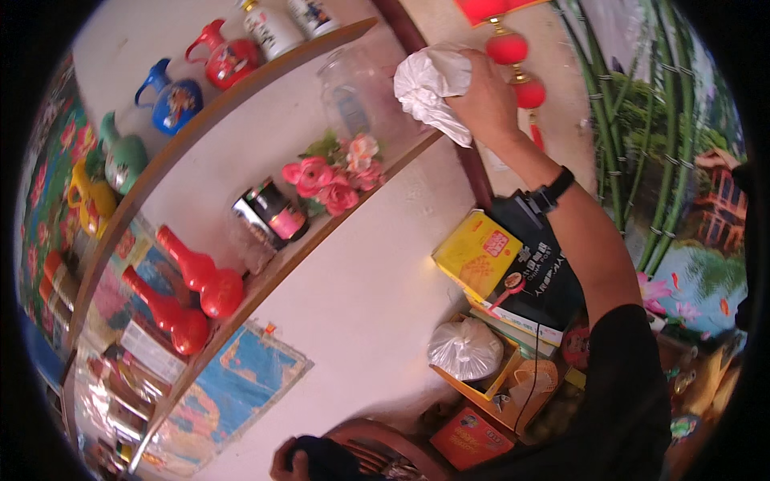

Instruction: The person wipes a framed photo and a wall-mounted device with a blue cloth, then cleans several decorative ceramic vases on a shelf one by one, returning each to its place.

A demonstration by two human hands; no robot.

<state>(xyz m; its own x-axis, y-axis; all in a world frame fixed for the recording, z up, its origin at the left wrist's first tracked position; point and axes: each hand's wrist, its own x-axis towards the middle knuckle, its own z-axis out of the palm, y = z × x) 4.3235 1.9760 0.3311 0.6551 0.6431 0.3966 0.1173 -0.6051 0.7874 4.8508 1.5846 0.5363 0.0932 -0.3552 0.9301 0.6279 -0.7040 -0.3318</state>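
Observation:
My right hand [484,99], with a black band on its wrist, grips a crumpled white plastic bag [430,87]. What the bag contains is hidden. It is by the right end of the lower shelf [325,234], next to a large clear jar [349,96]. At the bottom edge, my left hand [286,463] is partly cut off, its fingers around a dark cloth [322,457]. Close beside that cloth is a round-backed wooden chair [385,436]. Pink artificial flowers [334,180] and a dark canister [274,210] stand along the lower shelf.
Two red gourd-shaped bottles [204,279] share the lower shelf. Several coloured jugs [177,105] and a white bottle [274,30] line the upper shelf [240,78]. Red lantern ornaments [506,48] hang behind my right hand. Below are a yellow box [475,252] and a tied plastic bag [466,349].

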